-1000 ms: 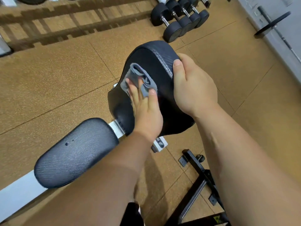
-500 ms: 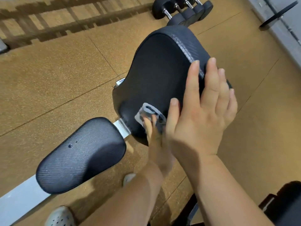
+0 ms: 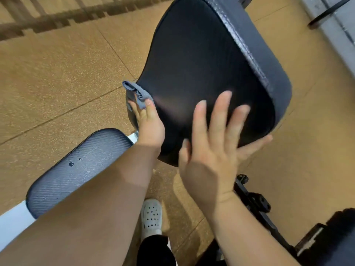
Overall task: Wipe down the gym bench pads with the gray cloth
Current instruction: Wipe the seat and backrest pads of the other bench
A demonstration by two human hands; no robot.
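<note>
The black inclined back pad (image 3: 201, 64) fills the upper middle of the head view. My left hand (image 3: 149, 125) holds the gray cloth (image 3: 138, 91) at the pad's lower left edge, and a fold of cloth sticks out past the edge. My right hand (image 3: 209, 154) is open with its fingers spread over the pad's lower end, slightly blurred. The textured seat pad (image 3: 76, 169) lies at lower left, partly hidden under my left forearm, with a couple of drops on it.
The bench's white frame (image 3: 13, 221) runs out at lower left. Its black base foot (image 3: 255, 202) lies on the brown rubber floor below my right hand. My white shoe (image 3: 151, 215) stands between them. A dark bar (image 3: 326, 14) leans at the top right wall.
My left hand has carried the cloth from the pad's lower middle up to its left edge. My right hand has slid from the pad's right side down to its lower end. The view is closer.
</note>
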